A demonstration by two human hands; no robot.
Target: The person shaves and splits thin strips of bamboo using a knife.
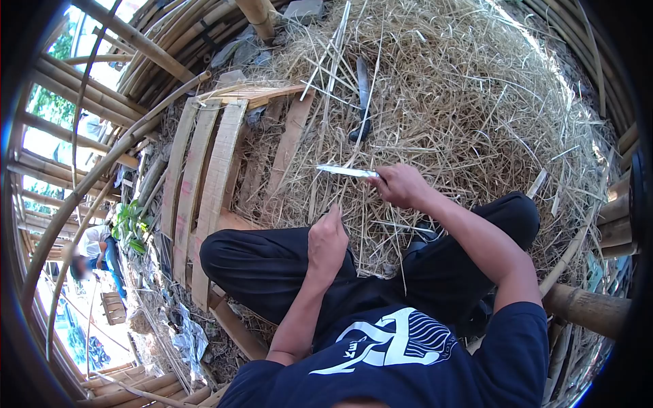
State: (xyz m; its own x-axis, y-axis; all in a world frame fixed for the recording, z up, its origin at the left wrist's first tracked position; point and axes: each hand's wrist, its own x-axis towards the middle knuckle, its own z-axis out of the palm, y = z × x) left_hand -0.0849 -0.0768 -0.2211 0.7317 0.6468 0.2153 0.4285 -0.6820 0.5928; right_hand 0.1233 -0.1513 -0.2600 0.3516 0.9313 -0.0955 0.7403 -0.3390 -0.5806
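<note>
My right hand (401, 185) is closed round the handle of a knife (347, 171), whose bright blade points left above my lap. Below and left of the blade tip, my left hand (328, 239) is raised over my bent leg with its fingers pinched together; what they hold, if anything, is too small to name. A second, curved blade with a dark handle (361, 126) lies on the straw ahead of my hands. Thin pale strips (335, 58) lie on the straw (462, 109) near it.
A slatted wooden pallet (221, 160) lies to my left. Bamboo poles (88, 88) form a frame at the far left, with a person (98, 248) beyond. A thick bamboo pole (588, 309) is close to my right side.
</note>
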